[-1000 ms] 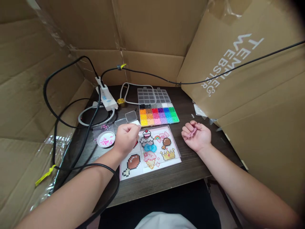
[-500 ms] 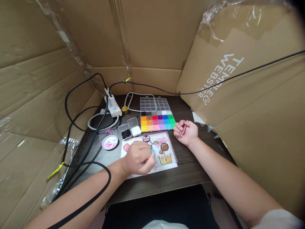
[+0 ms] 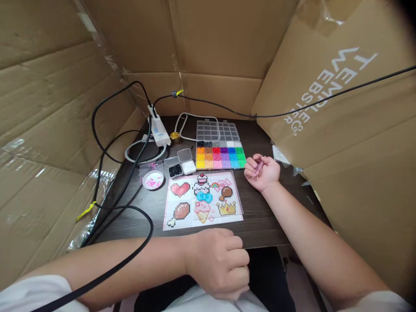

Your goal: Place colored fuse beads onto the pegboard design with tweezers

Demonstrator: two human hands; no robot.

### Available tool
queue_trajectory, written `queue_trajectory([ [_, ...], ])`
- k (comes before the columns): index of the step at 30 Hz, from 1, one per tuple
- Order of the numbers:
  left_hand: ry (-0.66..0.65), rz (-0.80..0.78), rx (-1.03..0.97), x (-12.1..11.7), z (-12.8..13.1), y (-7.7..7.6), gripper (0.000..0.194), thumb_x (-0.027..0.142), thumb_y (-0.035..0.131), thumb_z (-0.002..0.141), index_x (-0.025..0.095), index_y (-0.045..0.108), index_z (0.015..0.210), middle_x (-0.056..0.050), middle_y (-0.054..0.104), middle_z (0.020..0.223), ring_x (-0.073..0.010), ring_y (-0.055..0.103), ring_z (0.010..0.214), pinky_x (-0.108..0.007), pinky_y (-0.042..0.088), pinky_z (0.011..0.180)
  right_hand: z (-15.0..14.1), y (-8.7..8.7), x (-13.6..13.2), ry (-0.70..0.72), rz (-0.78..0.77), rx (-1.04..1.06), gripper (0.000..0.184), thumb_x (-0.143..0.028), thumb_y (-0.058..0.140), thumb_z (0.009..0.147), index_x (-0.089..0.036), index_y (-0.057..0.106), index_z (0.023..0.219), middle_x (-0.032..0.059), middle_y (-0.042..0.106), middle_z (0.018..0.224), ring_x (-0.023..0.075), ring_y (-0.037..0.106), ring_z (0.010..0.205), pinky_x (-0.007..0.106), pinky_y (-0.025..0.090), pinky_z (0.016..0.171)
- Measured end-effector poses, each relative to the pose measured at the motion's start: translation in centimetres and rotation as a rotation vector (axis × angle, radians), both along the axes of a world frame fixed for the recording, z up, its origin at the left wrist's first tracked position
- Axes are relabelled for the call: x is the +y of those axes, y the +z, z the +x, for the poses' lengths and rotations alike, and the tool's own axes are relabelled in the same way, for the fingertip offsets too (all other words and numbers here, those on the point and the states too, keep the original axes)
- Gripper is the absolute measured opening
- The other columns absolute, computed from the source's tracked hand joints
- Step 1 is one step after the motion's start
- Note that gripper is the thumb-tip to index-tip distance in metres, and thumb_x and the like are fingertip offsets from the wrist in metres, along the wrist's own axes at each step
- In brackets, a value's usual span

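My left hand [image 3: 221, 262] is a loose fist, palm down, in front of the table's near edge; whatever its fingers enclose is hidden. My right hand [image 3: 262, 172] rests palm up on the table, fingers curled around pink tweezers [image 3: 258, 169]. Between them lies a pattern sheet [image 3: 191, 222] with pixel pictures such as a heart [image 3: 180, 189], a drumstick and a crown [image 3: 226, 209]. A clear pegboard [image 3: 238, 203] covers its right part. On it sits a bright blue bow [image 3: 204, 197], apparently of beads.
Beyond the sheet stands an open bead box [image 3: 221, 156] with many colours. Small cases of black beads [image 3: 175, 170] and white beads [image 3: 188, 167] sit left of it, near a white dish [image 3: 153, 180] of pink bits. A black cable [image 3: 147, 234] loops over my left forearm.
My left hand has pulled back from the sheet towards my body, uncovering the blue bow and the left pictures. My right hand keeps its place by the bead box. The camera view has shifted.
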State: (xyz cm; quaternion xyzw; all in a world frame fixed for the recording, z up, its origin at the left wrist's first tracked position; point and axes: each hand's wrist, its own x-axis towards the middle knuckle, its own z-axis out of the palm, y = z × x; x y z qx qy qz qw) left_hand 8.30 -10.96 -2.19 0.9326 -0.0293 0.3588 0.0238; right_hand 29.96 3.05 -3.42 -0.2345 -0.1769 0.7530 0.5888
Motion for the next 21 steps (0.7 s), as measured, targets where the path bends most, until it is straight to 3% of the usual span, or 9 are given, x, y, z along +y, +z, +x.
queue_trajectory([
  [2, 0.001, -0.031, 0.111, 0.2, 0.1, -0.1, 0.028, 0.040, 0.060, 0.090, 0.015, 0.071, 0.083, -0.008, 0.065, 0.081, -0.0197, 0.060, 0.071, -0.034, 0.047, 0.060, 0.3, -0.2, 0.3, 0.012, 0.009, 0.029, 0.012, -0.022, 0.051, 0.071, -0.021, 0.060, 0.063, -0.0017, 0.044, 0.050, 0.0114, 0.033, 0.040, 0.019, 0.033, 0.033],
  [4, 0.055, -0.063, 0.227, 0.1, 0.1, -0.2, 0.039, 0.046, 0.055, 0.095, 0.014, 0.072, 0.108, -0.015, 0.070, 0.114, -0.0284, 0.065, 0.103, -0.041, 0.053, 0.081, 0.5, -0.4, 0.4, 0.018, 0.015, 0.041, 0.011, -0.022, 0.052, 0.071, -0.021, 0.061, 0.064, -0.0015, 0.045, 0.051, 0.0115, 0.036, 0.040, 0.019, 0.035, 0.034],
  [6, 0.164, -0.076, 0.336, -0.2, 0.1, -0.3, 0.049, 0.051, 0.054, 0.095, 0.017, 0.067, 0.128, -0.018, 0.061, 0.142, -0.0365, 0.055, 0.129, -0.051, 0.049, 0.098, 0.5, -0.4, 0.5, 0.021, 0.017, 0.043, 0.011, -0.022, 0.053, 0.071, -0.021, 0.061, 0.064, -0.0014, 0.045, 0.051, 0.0116, 0.037, 0.041, 0.019, 0.035, 0.034],
  [8, 0.283, -0.089, 0.443, -0.7, 0.2, -0.6, 0.060, 0.055, 0.059, 0.093, 0.020, 0.059, 0.142, -0.018, 0.049, 0.157, -0.0429, 0.044, 0.142, -0.060, 0.042, 0.106, 0.5, -0.3, 0.5, 0.022, 0.015, 0.039, 0.012, -0.022, 0.053, 0.071, -0.021, 0.062, 0.064, -0.0011, 0.045, 0.051, 0.0115, 0.038, 0.041, 0.018, 0.035, 0.033],
  [12, 0.419, -0.121, 0.605, -1.4, 0.6, -1.1, 0.068, 0.053, 0.063, 0.092, 0.025, 0.050, 0.152, -0.019, 0.038, 0.165, -0.0484, 0.039, 0.146, -0.066, 0.035, 0.110, 0.5, -0.1, 0.8, 0.032, 0.002, 0.023, 0.014, -0.023, 0.053, 0.072, -0.020, 0.064, 0.063, -0.0006, 0.046, 0.051, 0.0113, 0.038, 0.041, 0.019, 0.036, 0.033],
  [17, 0.431, -0.120, 0.646, -1.5, 0.7, -1.2, 0.055, 0.043, 0.050, 0.101, 0.029, 0.048, 0.154, -0.021, 0.043, 0.162, -0.0440, 0.044, 0.145, -0.063, 0.032, 0.111, 0.8, 0.1, 1.7, 0.097, 0.022, 0.011, 0.016, -0.023, 0.054, 0.074, -0.019, 0.066, 0.064, 0.0001, 0.050, 0.052, 0.0110, 0.041, 0.041, 0.019, 0.039, 0.034],
  [21, 0.450, -0.139, 0.629, -1.7, 0.5, -1.2, 0.054, 0.040, 0.049, 0.100, 0.030, 0.050, 0.153, -0.020, 0.047, 0.160, -0.0398, 0.048, 0.143, -0.060, 0.030, 0.111, 1.3, 0.0, 1.9, 0.230, 0.094, 0.033, 0.015, -0.022, 0.057, 0.077, -0.019, 0.068, 0.067, -0.0007, 0.053, 0.055, 0.0096, 0.042, 0.043, 0.017, 0.037, 0.035],
])
